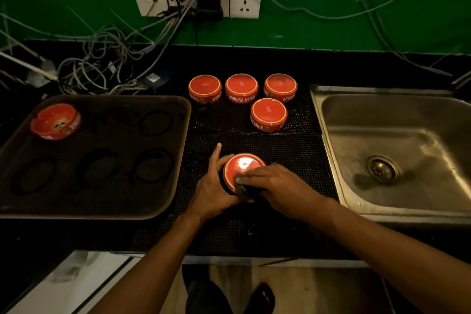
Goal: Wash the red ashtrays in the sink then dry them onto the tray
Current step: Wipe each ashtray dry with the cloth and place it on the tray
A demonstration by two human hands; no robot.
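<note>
Our left hand grips an upturned ashtray; our right hand presses, probably, a dark cloth on it. Four ashtrays sit behind, sink right, tray left.

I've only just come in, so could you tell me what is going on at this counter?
A person is drying an upturned red round ashtray on the black mesh mat: the left hand steadies it while the right hand rubs it with a dark cloth. Four more ashtrays wait upside down behind; one sits upright on the brown tray.

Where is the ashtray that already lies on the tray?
In the head view, the upright ashtray sits in the tray's far left corner, left of the mat.
</note>
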